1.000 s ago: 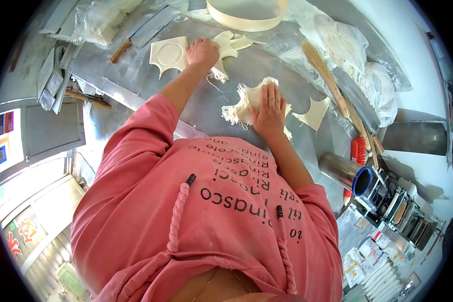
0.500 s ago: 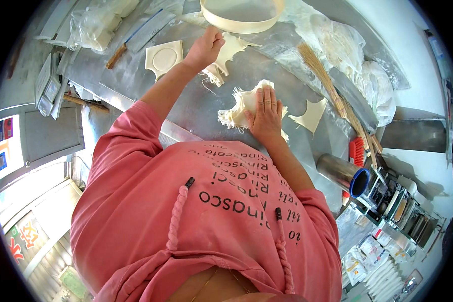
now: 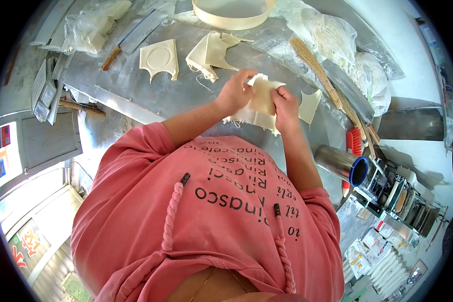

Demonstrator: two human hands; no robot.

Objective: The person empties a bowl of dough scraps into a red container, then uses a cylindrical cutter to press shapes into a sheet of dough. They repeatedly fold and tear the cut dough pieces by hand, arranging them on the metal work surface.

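A stack of thin dough sheets [image 3: 244, 115] with frayed, ragged edges lies on the metal table in front of me. My right hand [image 3: 286, 108] pinches the right edge of a dough sheet [image 3: 264, 98] lifted over the stack; motion blurs this sheet. Beside its left edge is my left hand [image 3: 235, 93], thumb and fingers apart, with nothing clearly between them. Farther left lies a crumpled heap of dough scraps [image 3: 209, 53] with stringy ends. A dough piece with a round cut in it [image 3: 158, 59] rests left of that heap. Right of my right hand is a pointed dough offcut [image 3: 310, 104].
A round, pale-rimmed sieve [image 3: 231, 22] stands at the back. A wooden-handled long blade [image 3: 110, 58] and plastic bags [image 3: 90, 32] lie at the far left. On the right are a straw brush [image 3: 317, 70], a red brush [image 3: 354, 142] and a metal cylinder [image 3: 340, 163].
My left hand has come from the far scraps, leaving them on the table, to the stack. My right hand, flat on the stack before, now grips a lifted sheet.
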